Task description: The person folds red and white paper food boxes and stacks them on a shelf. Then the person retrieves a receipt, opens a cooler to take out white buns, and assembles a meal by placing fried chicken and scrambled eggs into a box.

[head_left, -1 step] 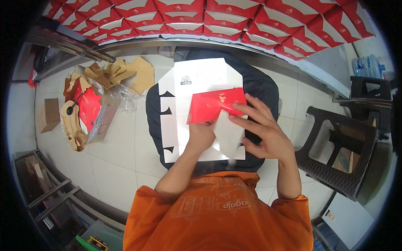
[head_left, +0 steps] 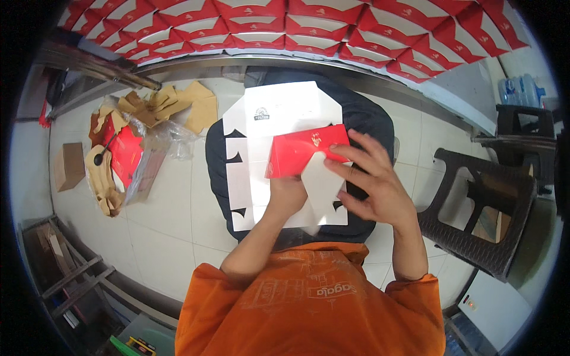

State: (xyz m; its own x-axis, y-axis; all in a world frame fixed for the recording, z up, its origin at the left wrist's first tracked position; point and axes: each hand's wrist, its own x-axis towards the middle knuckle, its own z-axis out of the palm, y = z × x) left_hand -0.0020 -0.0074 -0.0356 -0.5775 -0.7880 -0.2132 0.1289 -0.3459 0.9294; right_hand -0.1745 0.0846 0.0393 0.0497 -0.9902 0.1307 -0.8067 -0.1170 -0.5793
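Observation:
A flat white die-cut cardboard box blank (head_left: 279, 113) lies across my lap on dark trousers. One panel of it, red on its outer face (head_left: 297, 155), is folded up over the white sheet. My left hand (head_left: 288, 193) grips the lower edge of the red panel from underneath. My right hand (head_left: 371, 184) has its fingers spread over the red panel's right end and pinches a white flap (head_left: 320, 187) that stands up between both hands.
Rows of folded red and white boxes (head_left: 309, 29) are stacked along the far side. On the tiled floor at left lie brown cardboard scraps and a plastic-wrapped bundle of red blanks (head_left: 124, 154), plus a small brown box (head_left: 68, 166). A dark plastic stool (head_left: 475, 207) stands at right.

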